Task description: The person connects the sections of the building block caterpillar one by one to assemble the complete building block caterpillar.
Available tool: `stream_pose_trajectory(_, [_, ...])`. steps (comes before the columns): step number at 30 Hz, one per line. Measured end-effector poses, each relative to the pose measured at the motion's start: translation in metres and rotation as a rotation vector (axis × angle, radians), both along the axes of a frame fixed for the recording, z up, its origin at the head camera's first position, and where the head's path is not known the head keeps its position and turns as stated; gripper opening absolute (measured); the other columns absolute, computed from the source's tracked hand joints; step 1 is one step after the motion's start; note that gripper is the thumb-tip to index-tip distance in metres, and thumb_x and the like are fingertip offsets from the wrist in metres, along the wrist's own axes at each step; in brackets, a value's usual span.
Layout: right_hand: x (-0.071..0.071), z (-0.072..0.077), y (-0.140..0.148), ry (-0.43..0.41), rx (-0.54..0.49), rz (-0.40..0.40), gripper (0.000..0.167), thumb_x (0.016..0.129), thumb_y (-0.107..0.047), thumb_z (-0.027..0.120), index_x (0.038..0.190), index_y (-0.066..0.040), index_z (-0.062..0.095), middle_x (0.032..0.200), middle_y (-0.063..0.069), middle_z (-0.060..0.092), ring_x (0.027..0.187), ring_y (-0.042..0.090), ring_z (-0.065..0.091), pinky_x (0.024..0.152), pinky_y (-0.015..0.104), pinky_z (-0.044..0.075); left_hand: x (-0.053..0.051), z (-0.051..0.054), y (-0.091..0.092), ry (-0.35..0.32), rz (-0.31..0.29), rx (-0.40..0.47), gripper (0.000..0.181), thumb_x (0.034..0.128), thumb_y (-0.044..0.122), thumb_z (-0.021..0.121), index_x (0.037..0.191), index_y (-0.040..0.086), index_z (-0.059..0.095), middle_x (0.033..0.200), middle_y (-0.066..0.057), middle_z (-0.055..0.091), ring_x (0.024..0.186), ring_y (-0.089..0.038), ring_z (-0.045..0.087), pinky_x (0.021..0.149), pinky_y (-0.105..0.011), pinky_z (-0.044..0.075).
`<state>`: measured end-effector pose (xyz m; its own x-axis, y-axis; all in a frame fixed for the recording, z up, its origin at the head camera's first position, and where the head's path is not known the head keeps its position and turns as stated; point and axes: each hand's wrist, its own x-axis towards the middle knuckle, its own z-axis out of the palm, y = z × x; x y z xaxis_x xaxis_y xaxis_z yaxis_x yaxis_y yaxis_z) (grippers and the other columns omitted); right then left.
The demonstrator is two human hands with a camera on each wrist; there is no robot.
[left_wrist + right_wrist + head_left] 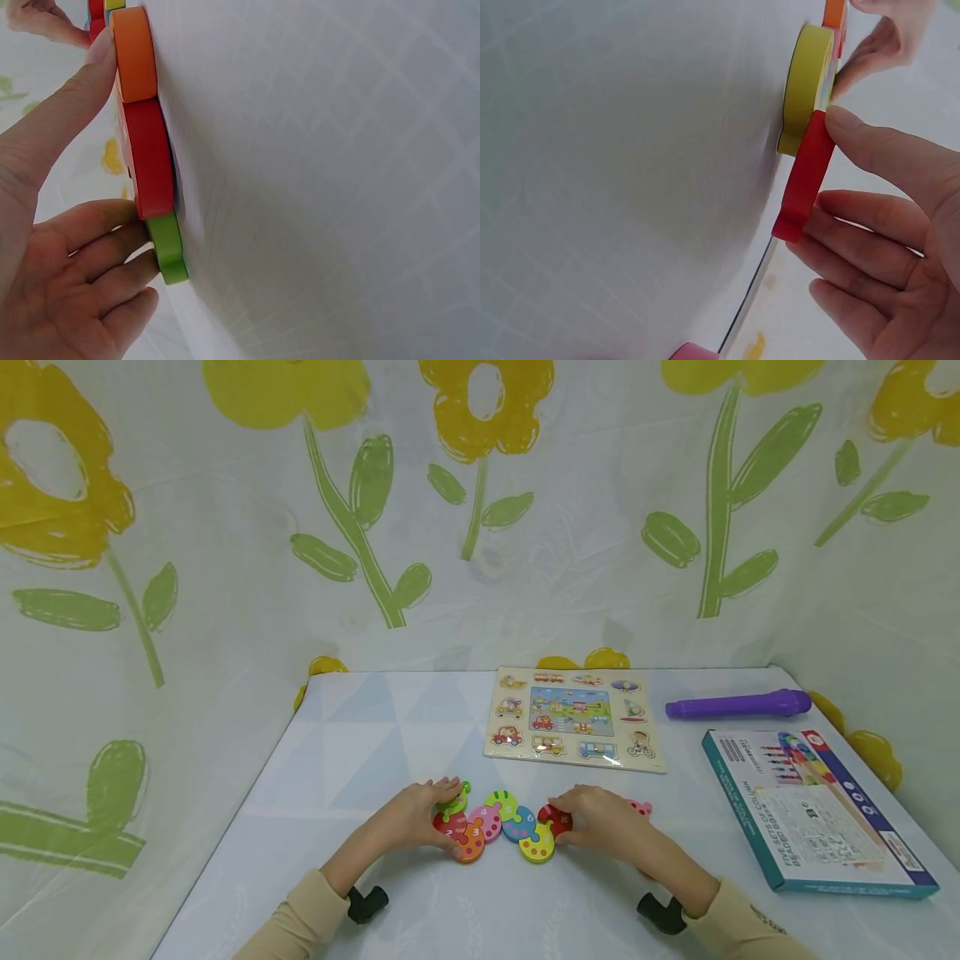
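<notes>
A chain of colourful numbered caterpillar puzzle pieces (486,823) lies across the table, joined in a wavy row. My left hand (412,815) grips its left end, thumb at the orange piece (136,56) and fingertips by the green head piece (168,246). Between those sits a red piece (150,161). At the right end, my right hand (603,823) pinches a red puzzle piece (806,176) between thumb and fingers. This piece stands tilted and raised against the yellow piece (808,75); whether they interlock cannot be told.
A pink piece (640,807) shows partly behind the right hand. Farther back lies a wooden picture puzzle board (510,702), with a purple stick-like object (738,704) to its right. A boxed set (825,814) lies at the table's right side. Flowered cloth hangs around the table.
</notes>
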<state>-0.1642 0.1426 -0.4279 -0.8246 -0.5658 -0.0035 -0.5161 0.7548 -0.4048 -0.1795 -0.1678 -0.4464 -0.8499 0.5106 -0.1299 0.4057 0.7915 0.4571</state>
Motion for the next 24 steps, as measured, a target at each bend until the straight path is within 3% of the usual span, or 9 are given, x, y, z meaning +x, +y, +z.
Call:
stream_pose_trajectory(12, [-0.0007,-0.0009,0.0005,0.023,0.001,0.031,0.049,0.074,-0.023,0.085,0.115,-0.001,0.07,0.11,0.012,0.07,0.108,0.033,0.063,0.088,0.045,0.053,-0.0014,-0.0005,0.0002,0.003,-0.004,0.004,0.101,0.0606,0.057,0.083,0.14,0.004,0.05,0.146,-0.011,0.044,0.137,-0.033,0.036,0.11,-0.05,0.031])
stream_pose_trajectory(24, [0.002,-0.0013,0.0049,0.001,-0.007,-0.005,0.049,0.075,-0.022,0.084,0.117,-0.002,0.069,0.112,0.009,0.07,0.106,0.027,0.064,0.087,0.041,0.054,0.0002,-0.0001,0.0003,-0.005,0.002,-0.002,0.099,0.0622,0.054,0.084,0.14,0.005,0.05,0.147,-0.01,0.044,0.138,-0.034,0.035,0.11,-0.052,0.03])
